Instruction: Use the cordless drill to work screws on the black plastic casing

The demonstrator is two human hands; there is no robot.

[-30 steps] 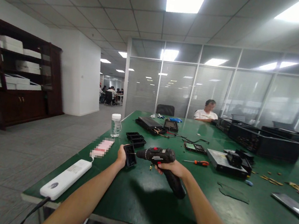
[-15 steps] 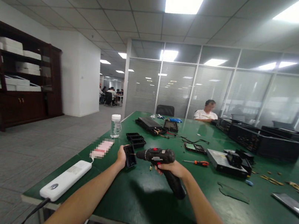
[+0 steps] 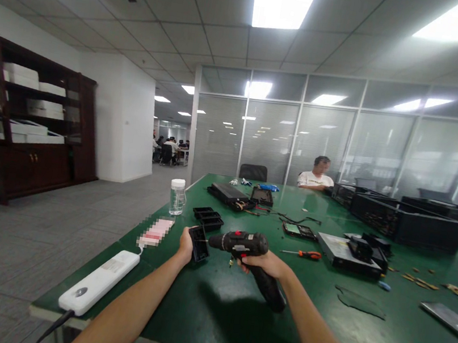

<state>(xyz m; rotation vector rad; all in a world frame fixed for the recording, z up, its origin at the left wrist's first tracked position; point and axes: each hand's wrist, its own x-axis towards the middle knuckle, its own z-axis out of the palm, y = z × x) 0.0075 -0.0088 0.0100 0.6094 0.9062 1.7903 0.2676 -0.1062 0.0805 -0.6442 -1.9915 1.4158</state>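
Note:
My left hand (image 3: 186, 244) grips a small black plastic tray part (image 3: 199, 243), holding it on edge just above the green table (image 3: 232, 321). My right hand (image 3: 267, 264) is closed around the handle of a black cordless drill (image 3: 246, 244) with red details. The drill's tip points left and meets the black part. Both forearms reach in from the bottom of the view.
A white power strip (image 3: 98, 282) lies at the table's left edge, a clear bottle (image 3: 177, 196) and more black trays (image 3: 207, 217) beyond it. A red-handled screwdriver (image 3: 305, 254), dismantled black devices (image 3: 350, 254) and black crates (image 3: 406, 221) lie to the right. A person (image 3: 316, 176) sits at the far end.
The view has tilted up slightly, so everything sits a little lower in frame. Both hands keep the same hold, with the drill tip still against the black part.

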